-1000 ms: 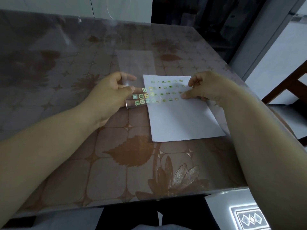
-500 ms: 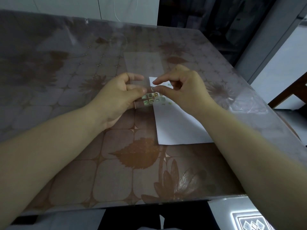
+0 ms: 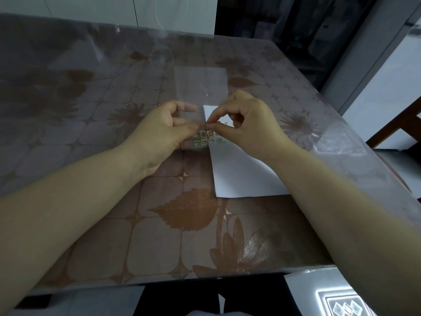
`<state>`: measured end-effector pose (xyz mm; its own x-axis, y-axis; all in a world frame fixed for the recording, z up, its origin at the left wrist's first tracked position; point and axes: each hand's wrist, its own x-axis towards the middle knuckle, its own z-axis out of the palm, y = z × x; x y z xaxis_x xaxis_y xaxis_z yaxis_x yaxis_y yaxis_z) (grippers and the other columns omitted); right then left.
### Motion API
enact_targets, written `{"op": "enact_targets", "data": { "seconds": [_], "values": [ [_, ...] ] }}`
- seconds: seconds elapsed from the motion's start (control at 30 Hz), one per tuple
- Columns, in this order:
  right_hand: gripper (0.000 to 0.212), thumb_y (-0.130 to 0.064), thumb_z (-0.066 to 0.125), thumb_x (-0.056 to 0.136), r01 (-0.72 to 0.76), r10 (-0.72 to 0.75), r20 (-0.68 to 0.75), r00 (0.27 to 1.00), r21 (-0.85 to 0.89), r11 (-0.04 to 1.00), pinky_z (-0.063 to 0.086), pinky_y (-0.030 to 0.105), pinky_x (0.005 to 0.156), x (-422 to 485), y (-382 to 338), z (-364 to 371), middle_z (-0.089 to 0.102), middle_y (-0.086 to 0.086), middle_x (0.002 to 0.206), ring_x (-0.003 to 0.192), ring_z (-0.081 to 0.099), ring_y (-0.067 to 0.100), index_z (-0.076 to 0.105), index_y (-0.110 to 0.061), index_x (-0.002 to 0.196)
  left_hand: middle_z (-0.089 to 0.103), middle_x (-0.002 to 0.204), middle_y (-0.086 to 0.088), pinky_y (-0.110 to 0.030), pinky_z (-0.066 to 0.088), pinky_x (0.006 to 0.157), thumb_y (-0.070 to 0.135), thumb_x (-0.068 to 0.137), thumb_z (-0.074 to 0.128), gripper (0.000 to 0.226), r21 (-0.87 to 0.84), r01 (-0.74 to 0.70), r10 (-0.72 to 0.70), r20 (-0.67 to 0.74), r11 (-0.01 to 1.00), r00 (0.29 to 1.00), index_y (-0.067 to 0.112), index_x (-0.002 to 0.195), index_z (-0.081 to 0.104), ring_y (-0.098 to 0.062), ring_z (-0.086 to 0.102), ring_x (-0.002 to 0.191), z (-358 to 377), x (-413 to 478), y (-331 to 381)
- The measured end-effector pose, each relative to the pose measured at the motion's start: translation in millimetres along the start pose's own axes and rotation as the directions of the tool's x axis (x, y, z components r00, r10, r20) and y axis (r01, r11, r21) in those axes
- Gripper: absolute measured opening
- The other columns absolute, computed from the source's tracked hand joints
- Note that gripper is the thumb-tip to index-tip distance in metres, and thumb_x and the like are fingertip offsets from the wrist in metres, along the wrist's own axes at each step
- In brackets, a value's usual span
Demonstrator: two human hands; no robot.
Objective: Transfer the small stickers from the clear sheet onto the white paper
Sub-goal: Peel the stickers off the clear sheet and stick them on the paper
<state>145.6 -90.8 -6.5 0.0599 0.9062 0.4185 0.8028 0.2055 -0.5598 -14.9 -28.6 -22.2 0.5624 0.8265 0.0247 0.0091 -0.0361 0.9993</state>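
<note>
Pinching clear sheet (image 3: 200, 87) — left hand (image 3: 159, 131), right hand (image 3: 248, 126) (stickers (image 3: 203, 137) on it)

The left hand (image 3: 159, 133) and right hand (image 3: 248, 126) pinch the clear sheet (image 3: 201, 87) fingertip to fingertip, closing the middle of the table (image 3: 91, 236). The white paper (image 3: 239, 174) lies flat, easily crossed. Open surface runs left and far; a chair (image 3: 401, 126) stands beyond the right edge.
</note>
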Motion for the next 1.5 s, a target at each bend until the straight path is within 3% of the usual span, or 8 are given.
{"op": "enact_targets", "data": {
  "seconds": [0.13,0.23,0.43,0.57,0.73,0.97,1.23,1.5],
  "values": [
    [0.006,-0.019,0.074,0.076,-0.050,0.044,0.059,0.997,0.110,0.993,0.034,0.009,0.052,0.3,-3.2,-12.4,0.045,-0.013,0.066,0.052,0.041,0.000,0.070,-0.021,0.080,0.072,0.089,-0.002,-0.043,0.049,0.092,0.009,0.084,0.062,0.023,0.055,0.009,-0.007,-0.037,0.998,0.999,0.025,0.100,0.056,-0.019,0.066,0.093,-2.4,1.6,-2.3],
    [0.004,-0.018,0.072,0.078,-0.273,0.268,0.051,0.962,0.221,0.936,0.035,0.006,0.049,2.3,7.3,-47.1,0.057,-0.016,0.052,0.046,0.046,-0.005,0.070,-0.020,0.075,0.075,0.082,0.001,-0.038,0.053,0.088,0.005,0.088,0.058,0.023,0.059,-0.001,0.003,-0.037,0.998,0.999,0.019,0.105,0.053,-0.017,0.068,0.093,-4.1,1.8,-1.7],
    [0.012,-0.028,0.073,0.076,-0.626,0.611,0.236,0.755,-0.017,0.780,0.043,0.018,0.061,-6.0,51.4,-81.1,0.053,-0.015,0.044,0.051,0.042,0.005,0.074,-0.020,0.086,0.075,0.090,-0.002,-0.049,0.044,0.100,0.005,0.088,0.057,0.021,0.092,-0.017,0.021,-0.035,0.996,0.999,0.020,0.103,0.053,-0.024,0.065,0.102,-7.2,2.5,-3.4],
    [0.012,-0.028,0.076,0.073,-0.644,0.630,0.284,0.723,-0.054,0.763,0.041,0.027,0.068,-4.7,57.5,-76.9,0.058,-0.010,0.055,0.062,0.044,0.012,0.076,-0.020,0.082,0.074,0.086,-0.001,-0.039,0.053,0.089,0.002,0.089,0.055,0.021,0.063,-0.034,0.036,-0.026,0.997,0.999,0.016,0.104,0.052,-0.022,0.067,0.096,-6.0,2.7,-2.7],
    [0.010,-0.031,0.077,0.071,-0.637,0.635,0.256,0.729,-0.086,0.766,0.042,0.022,0.068,-3.3,57.6,-72.7,0.064,-0.014,0.063,0.062,0.049,0.010,0.075,-0.024,0.079,0.074,0.080,0.001,-0.026,0.057,0.073,-0.001,0.089,0.053,0.023,0.036,-0.036,0.037,-0.027,0.999,0.999,0.012,0.108,0.050,-0.012,0.069,0.079,-4.3,1.8,-1.7],
    [0.004,-0.028,0.076,0.073,-0.633,0.640,0.246,0.728,-0.116,0.765,0.043,0.023,0.068,-2.8,55.8,-67.6,0.069,-0.011,0.077,0.067,0.056,0.008,0.074,-0.025,0.074,0.074,0.089,-0.003,-0.045,0.049,0.094,0.002,0.089,0.055,0.022,0.091,-0.026,0.030,-0.040,0.995,0.999,0.018,0.103,0.053,-0.022,0.068,0.094,-5.5,1.4,-0.6],
    [0.005,-0.025,0.078,0.071,-0.628,0.638,0.227,0.736,-0.122,0.769,0.042,0.022,0.063,-2.5,54.1,-66.5,0.067,-0.011,0.079,0.070,0.056,0.009,0.074,-0.024,0.074,0.075,0.088,-0.003,-0.050,0.045,0.099,0.005,0.088,0.057,0.021,0.101,-0.028,0.032,-0.034,0.994,0.999,0.021,0.101,0.053,-0.023,0.067,0.096,-6.8,1.9,-1.6],
    [0.045,-0.024,0.083,0.065,-0.685,0.688,0.194,0.700,-0.091,0.723,0.040,0.024,0.058,0.0,59.8,-63.8,0.056,-0.004,0.089,0.068,0.051,0.012,0.056,-0.021,0.101,0.075,0.086,-0.002,-0.047,0.047,0.097,0.004,0.088,0.056,0.021,0.085,-0.029,0.032,-0.039,0.996,0.999,0.020,0.101,0.053,-0.020,0.067,0.092,-5.6,2.4,-2.5]
  ]
}}
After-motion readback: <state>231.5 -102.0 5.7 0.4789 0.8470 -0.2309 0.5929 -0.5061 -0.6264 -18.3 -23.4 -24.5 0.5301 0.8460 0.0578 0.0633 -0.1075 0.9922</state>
